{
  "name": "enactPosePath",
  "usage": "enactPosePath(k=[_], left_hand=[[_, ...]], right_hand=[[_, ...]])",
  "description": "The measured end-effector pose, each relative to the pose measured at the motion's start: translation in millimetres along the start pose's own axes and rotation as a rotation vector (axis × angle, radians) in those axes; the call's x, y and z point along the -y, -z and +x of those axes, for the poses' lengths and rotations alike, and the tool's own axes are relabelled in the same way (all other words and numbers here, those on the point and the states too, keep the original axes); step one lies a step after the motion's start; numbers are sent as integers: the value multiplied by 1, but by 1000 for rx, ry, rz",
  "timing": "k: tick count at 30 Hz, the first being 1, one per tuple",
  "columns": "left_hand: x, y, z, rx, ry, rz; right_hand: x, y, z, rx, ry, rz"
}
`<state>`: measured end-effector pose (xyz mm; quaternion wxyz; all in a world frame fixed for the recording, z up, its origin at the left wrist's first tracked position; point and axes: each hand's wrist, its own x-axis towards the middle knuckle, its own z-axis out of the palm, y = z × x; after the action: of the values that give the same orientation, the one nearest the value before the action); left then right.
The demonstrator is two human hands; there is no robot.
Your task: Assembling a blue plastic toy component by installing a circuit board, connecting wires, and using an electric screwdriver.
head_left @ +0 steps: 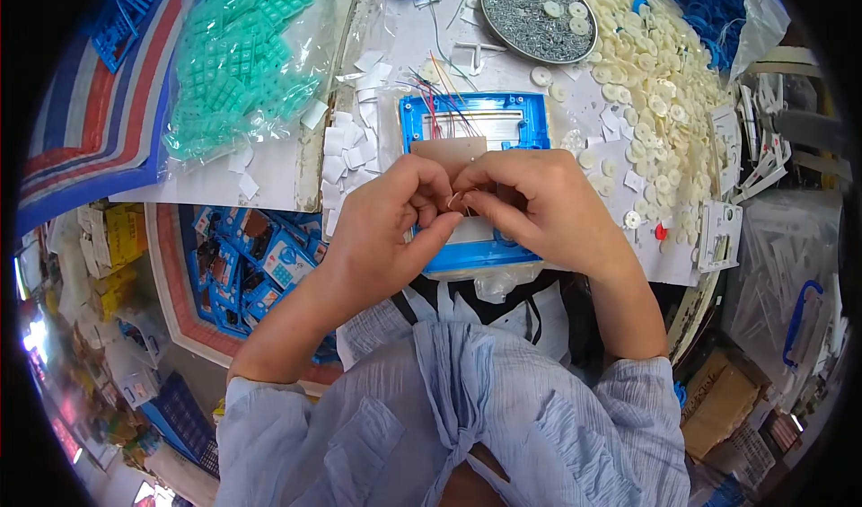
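Observation:
A blue plastic casing (485, 257) lies in front of me at the table's near edge, with a pale inner panel. On it rests a brown flat board (446, 151), partly covered by my fingers. Several thin coloured wires (437, 103) fan out beyond the board's far side. Over the casing's middle, my left hand (386, 220) and my right hand (548, 203) meet with fingertips almost touching. Both are closed in a pinch on a thin wire (456, 200), whose ends are hidden by the fingers.
Left stands a clear bag of green plastic keypads (242, 67); small white pieces (348, 143) lie nearer. A round metal tray of screws (530, 26) sits at the back, with a heap of cream discs (660, 94) to the right. Below left, a bin (171, 300) holds blue units.

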<state>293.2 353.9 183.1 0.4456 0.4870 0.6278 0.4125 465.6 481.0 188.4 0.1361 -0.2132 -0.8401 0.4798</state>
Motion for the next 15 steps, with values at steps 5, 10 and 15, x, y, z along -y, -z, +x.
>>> enactPosePath(k=[5, 10, 15], left_hand=[[5, 1, 6, -35, -190, 194], [5, 5, 10, 4, -362, 456], [7, 8, 9, 20, -378, 468]], right_hand=[[4, -2, -8, -66, -169, 104], [6, -5, -15, -62, -263, 176], [8, -11, -15, -104, -152, 23]])
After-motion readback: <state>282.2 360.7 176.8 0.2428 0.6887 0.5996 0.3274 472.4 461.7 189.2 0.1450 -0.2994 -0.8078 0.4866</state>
